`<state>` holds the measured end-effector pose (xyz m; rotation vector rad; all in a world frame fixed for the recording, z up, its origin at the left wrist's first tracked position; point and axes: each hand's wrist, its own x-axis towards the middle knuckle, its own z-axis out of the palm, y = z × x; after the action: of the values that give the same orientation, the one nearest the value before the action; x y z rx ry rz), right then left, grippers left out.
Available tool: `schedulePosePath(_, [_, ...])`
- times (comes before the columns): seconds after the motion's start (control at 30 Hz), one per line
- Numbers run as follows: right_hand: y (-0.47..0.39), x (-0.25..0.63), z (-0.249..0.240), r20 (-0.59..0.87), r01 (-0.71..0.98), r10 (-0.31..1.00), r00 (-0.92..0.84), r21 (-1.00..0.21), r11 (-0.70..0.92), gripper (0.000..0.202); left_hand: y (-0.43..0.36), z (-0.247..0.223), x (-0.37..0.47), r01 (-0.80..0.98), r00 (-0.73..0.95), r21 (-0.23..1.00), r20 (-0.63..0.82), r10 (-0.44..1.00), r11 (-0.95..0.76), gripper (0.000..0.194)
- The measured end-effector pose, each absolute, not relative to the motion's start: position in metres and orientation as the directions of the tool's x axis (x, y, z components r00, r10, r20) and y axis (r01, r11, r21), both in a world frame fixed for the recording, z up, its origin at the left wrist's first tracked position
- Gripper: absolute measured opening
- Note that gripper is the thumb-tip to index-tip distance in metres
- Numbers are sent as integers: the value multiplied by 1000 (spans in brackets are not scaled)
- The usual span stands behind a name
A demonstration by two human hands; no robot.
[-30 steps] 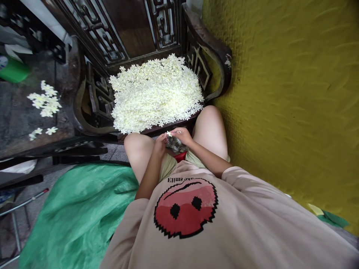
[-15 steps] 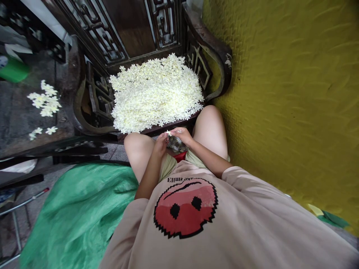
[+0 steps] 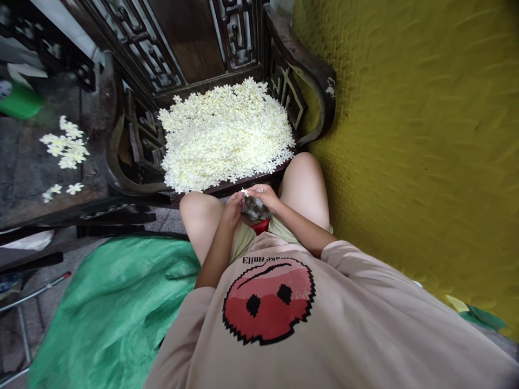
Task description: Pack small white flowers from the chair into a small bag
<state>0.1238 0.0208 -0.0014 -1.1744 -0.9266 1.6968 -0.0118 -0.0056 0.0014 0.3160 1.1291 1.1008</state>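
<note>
Left hand (image 3: 234, 208): fingers curled, tips just beside the small white flower (image 3: 245, 192); whether anything is gripped cannot be told.
Small white flower: held between the hands, at the right fingertips, nearer than the flower pile (image 3: 227, 135); long axis unreadable.
Right hand (image 3: 264, 195): closed in a pinch on the flower.

The flowers (image 3: 227, 141) are coloured white and pale yellow. The chair (image 3: 198, 43) is toned dark brown, cut with angular lattice patterns. The panel (image 3: 413, 129) is coloured mustard, patterned with raised dashes. The sack (image 3: 121, 292) is tinted green. The shirt (image 3: 357, 319) is coloured beige, printed with black lettering (image 3: 252, 260) and a black-edged smiley (image 3: 267, 320) in pink and red.
</note>
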Motion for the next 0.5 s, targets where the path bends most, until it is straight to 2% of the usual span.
schedulePosePath(0.33, [21,123,-3,-295,-259,936,-193,-905,-338,28,-5,-7,-14,-562,6,679,-567,823,472,29])
schedulePosePath(0.5, [21,122,-7,-285,-211,941,-184,-923,-321,28,-6,-6,-13,-536,1,715,-532,847,449,33])
